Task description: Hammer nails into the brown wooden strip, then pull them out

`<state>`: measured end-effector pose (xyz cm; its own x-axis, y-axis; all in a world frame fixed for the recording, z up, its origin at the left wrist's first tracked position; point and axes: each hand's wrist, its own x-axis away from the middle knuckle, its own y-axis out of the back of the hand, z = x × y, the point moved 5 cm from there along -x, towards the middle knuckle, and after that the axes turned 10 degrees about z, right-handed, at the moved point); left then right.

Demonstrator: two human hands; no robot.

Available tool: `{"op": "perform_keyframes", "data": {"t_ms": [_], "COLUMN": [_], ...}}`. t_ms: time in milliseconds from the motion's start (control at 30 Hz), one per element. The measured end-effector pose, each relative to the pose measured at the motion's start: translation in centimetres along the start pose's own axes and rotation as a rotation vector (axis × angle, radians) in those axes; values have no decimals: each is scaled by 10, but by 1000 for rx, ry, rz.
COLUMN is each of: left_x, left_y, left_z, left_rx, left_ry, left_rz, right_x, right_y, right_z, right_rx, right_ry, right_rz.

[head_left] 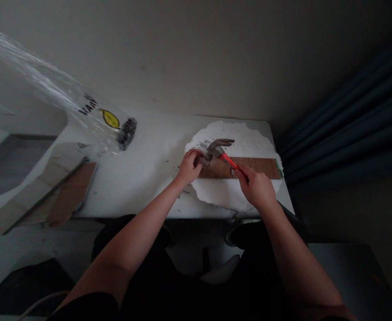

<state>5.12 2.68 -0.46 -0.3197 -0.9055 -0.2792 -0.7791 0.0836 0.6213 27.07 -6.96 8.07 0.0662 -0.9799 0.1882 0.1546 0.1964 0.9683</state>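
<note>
while hammer (228,159) is gripped by right hand (257,186), left hand (189,167) positioned at wooden strip (257,167), its grip indiscernible

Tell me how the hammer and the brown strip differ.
The hammer has a red handle and dull metal head; the brown strip shows wood-like grain. The hammer is gripped in the right hand; the strip lies flat on the white slab. The hammer's claw curves; the strip's long edges run straight. Both are long and narrow.

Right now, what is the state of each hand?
Left hand: curled near the hammer; whether it holds something cannot be told.
Right hand: closed, holding the hammer.
</note>
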Motion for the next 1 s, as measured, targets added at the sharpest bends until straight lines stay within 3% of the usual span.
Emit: {"op": "perform_keyframes", "data": {"t_ms": [133, 633, 833, 1000], "left_x": [-1, 2, -3, -2], "left_y": [5, 16, 49, 70], "left_z": [5, 14, 41, 56], "left_rx": [70, -15, -54, -181], "left_ry": [59, 79, 365, 546], "left_rz": [-69, -86, -135, -22], "right_x": [0, -1, -1, -2], "right_y": [-5, -6, -10, -13], "right_z": [2, -2, -2, -1], "right_rx": [14, 56, 63, 80], "right_ry": [16, 14, -5, -9], "right_rz": [41, 8, 19, 47]}}
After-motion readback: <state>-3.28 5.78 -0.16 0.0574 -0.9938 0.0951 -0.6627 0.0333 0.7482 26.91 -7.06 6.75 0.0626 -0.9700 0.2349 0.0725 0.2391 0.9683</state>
